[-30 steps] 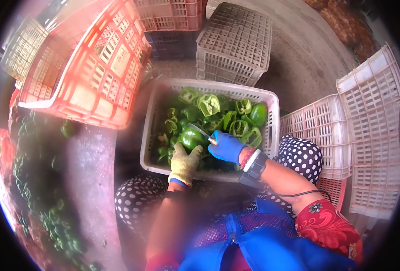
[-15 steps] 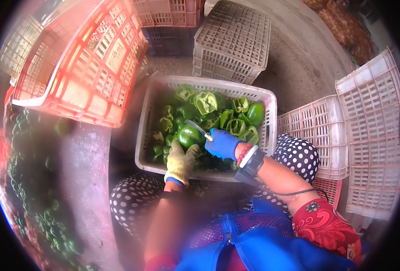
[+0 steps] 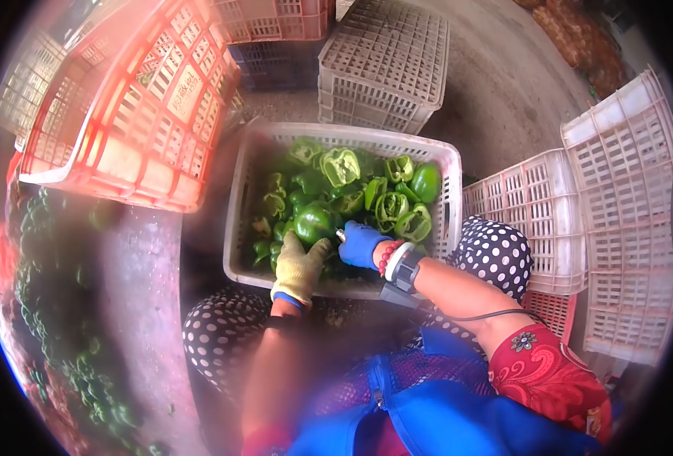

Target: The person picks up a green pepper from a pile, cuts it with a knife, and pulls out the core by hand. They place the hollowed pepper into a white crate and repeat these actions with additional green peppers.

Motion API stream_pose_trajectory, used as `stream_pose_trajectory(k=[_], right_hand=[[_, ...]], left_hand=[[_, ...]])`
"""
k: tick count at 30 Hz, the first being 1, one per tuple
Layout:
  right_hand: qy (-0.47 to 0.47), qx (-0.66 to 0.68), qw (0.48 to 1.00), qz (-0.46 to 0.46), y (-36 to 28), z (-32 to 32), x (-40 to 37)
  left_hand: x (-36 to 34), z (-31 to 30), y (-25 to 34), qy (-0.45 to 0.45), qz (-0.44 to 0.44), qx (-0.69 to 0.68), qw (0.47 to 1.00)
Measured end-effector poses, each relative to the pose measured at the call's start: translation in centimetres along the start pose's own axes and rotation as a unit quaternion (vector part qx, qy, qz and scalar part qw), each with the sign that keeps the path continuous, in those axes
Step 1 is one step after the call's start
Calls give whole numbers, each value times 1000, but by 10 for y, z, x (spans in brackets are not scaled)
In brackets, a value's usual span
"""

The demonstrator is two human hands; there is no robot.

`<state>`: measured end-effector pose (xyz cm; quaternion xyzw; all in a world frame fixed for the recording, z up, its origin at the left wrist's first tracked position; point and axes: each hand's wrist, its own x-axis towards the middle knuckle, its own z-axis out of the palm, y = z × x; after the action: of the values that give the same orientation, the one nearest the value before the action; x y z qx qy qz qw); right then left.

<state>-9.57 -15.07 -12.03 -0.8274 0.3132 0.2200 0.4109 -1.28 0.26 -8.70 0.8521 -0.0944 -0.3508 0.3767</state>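
Note:
A whole green bell pepper [image 3: 315,222] is gripped in my left hand [image 3: 300,266], which wears a cream knitted glove. Just right of it is my right hand [image 3: 362,245], in a blue glove, closed around a small knife [image 3: 340,235]. The blade is mostly hidden against the pepper. Both hands are over the front part of a white plastic crate [image 3: 458,197]. Inside lie cut-open green peppers [image 3: 340,167], with pale ribs showing, and a whole pepper [image 3: 426,182] near the right wall.
A tilted orange crate [image 3: 135,129] stands at left, beside a heap of green peppers [image 3: 86,372]. Behind the work crate is an upturned grey crate [image 3: 386,61]. More white crates [image 3: 534,220] rise at right. Filled mesh sacks [image 3: 579,45] lie at the far right back.
My right hand has moved slightly left and down, bringing the knife against the pepper; its blade showed above the pepper before. My left hand keeps its grip. The view has shifted a little.

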Motion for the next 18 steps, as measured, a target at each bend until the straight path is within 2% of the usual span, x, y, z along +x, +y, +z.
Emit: stream_pose_trajectory(k=[2, 3, 5, 8, 11, 14, 18], right_hand=[[23, 11, 999, -20, 4, 9, -3], [33, 17, 999, -30, 3, 12, -7], [49, 31, 997, -46, 0, 14, -18], [69, -2, 994, -86, -19, -2, -42], [106, -57, 986, -117, -24, -10, -52], [144, -109, 969, -168, -24, -10, -57], [184, -110, 955, -204, -25, -4, -55]], left_hand=[[4, 0, 2, -18, -24, -109, 994], [9, 3, -4, -14, -44, -208, 977], [22, 9, -19, -9, -83, -397, 914], [6, 3, 4, -25, -81, -490, 867], [-12, -7, 28, -30, -36, -505, 862], [-19, -16, 38, 76, 5, -366, 927], [-21, -22, 43, 82, 100, -379, 916]])
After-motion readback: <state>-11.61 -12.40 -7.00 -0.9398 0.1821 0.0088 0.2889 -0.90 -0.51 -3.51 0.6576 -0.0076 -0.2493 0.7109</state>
